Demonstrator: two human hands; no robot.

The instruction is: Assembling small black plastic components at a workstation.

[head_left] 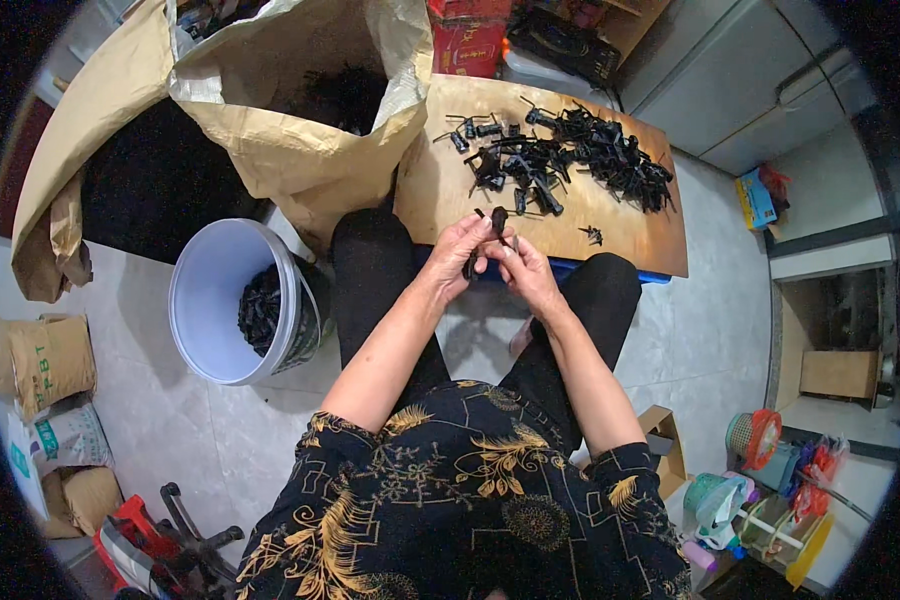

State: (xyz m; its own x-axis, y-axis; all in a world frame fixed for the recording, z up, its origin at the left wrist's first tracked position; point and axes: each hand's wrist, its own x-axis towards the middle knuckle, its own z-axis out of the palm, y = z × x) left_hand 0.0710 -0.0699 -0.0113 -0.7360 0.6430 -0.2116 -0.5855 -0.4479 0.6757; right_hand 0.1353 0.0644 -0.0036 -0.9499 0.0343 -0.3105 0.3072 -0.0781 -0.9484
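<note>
My left hand (pixel 454 258) is closed around a small black plastic part (pixel 499 220) at the near edge of the wooden board. Close beside it, my right hand (pixel 531 278) has its thumb and fingers pinched at a thin stem of the same part. The fingers cover much of the part's shape. On the board (pixel 440 165) beyond my hands lies a loose pile of black plastic parts (pixel 610 160) with thin branching stems. A small black scrap (pixel 591 235) lies apart from the pile, near the board's right side.
A white bucket (pixel 202 300) with black pieces inside stands left of my knees. Behind it, a large open paper sack (pixel 300 150) touches the board's left side. Stacked sacks (pixel 60 365) are at the far left. A small open carton (pixel 667 440) sits by my right hip.
</note>
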